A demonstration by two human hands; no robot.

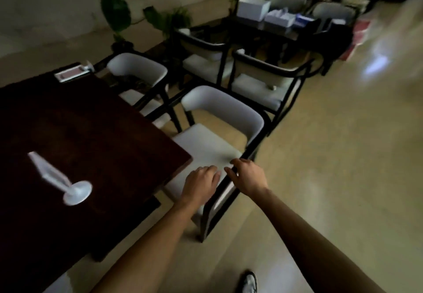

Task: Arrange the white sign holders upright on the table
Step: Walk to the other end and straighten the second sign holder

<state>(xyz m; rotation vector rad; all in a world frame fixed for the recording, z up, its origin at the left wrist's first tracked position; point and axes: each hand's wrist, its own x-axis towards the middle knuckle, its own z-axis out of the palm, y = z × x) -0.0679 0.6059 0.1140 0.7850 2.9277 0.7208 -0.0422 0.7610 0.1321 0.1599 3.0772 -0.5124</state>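
Observation:
A white sign holder [61, 181] with a round base stands on the dark wooden table [91, 132] at the left, its flat panel leaning away from me. A second holder [73, 73] lies flat near the table's far corner. My left hand [201, 184] hovers palm down over the seat of the nearest white chair [219, 132], fingers loosely spread, holding nothing. My right hand [248, 176] rests on that chair's black armrest, fingers curled over the rail.
Several more white-cushioned chairs [263, 86] with black frames stand beyond. A farther table [270, 27] carries white boxes [253, 7]. Potted plants [119, 13] line the back wall. Beige floor [343, 155] spreads to the right. My shoe [248, 281] shows at the bottom.

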